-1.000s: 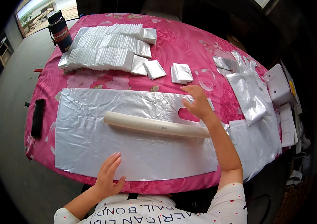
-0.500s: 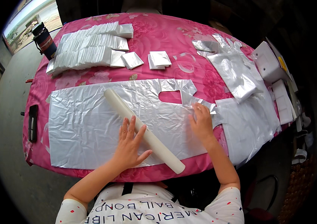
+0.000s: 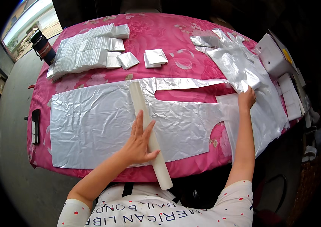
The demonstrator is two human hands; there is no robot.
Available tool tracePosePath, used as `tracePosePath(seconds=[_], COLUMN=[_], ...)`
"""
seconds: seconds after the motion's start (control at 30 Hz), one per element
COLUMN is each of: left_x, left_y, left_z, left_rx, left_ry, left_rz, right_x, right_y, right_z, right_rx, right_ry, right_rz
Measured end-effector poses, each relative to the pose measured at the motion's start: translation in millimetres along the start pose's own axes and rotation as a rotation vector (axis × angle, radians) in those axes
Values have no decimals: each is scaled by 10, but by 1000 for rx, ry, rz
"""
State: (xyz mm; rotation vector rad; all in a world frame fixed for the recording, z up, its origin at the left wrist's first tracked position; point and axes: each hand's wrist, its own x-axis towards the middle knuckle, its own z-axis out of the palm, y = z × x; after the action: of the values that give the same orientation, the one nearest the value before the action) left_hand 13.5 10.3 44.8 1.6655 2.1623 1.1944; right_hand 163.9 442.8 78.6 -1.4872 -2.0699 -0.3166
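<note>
Tube (image 3: 154, 143) turned, right fingers (image 3: 250, 92) at silvery plastic (image 3: 233, 60)

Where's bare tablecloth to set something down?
Bare cloth lies between the packet rows and loose bags, beyond the small stack. Crowded: right end, with loose bags and boxes; near side, under the flat bag and tube.

At six o'clock, the white, red-dotted shirt (image 3: 145, 203) bears two rows of dark capital letters (image 3: 141, 218), upside down in view. At ten o'clock, the bottle's (image 3: 43, 48) reddish band (image 3: 44, 50) is too blurred to read.
</note>
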Motion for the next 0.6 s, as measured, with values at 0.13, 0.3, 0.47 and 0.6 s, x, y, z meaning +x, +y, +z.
tracePosePath(seconds=[0.13, 0.3, 0.47, 0.6], left_x=[14, 69, 114, 147], left_y=[36, 53, 37, 53], left_z=[45, 0, -34, -28], left_rx=[-31, 49, 68, 75], left_ry=[46, -74, -121, -132], left_rz=[-57, -57, -49, -45], right_x=[-925, -1367, -1071, -1043], right_y=[-310, -43, 657, 801], right_z=[-408, -466, -252, -262], right_rx=[530, 513, 393, 361], right_ry=[-321, -449, -343, -270], right_rz=[-545, -692, -383, -234])
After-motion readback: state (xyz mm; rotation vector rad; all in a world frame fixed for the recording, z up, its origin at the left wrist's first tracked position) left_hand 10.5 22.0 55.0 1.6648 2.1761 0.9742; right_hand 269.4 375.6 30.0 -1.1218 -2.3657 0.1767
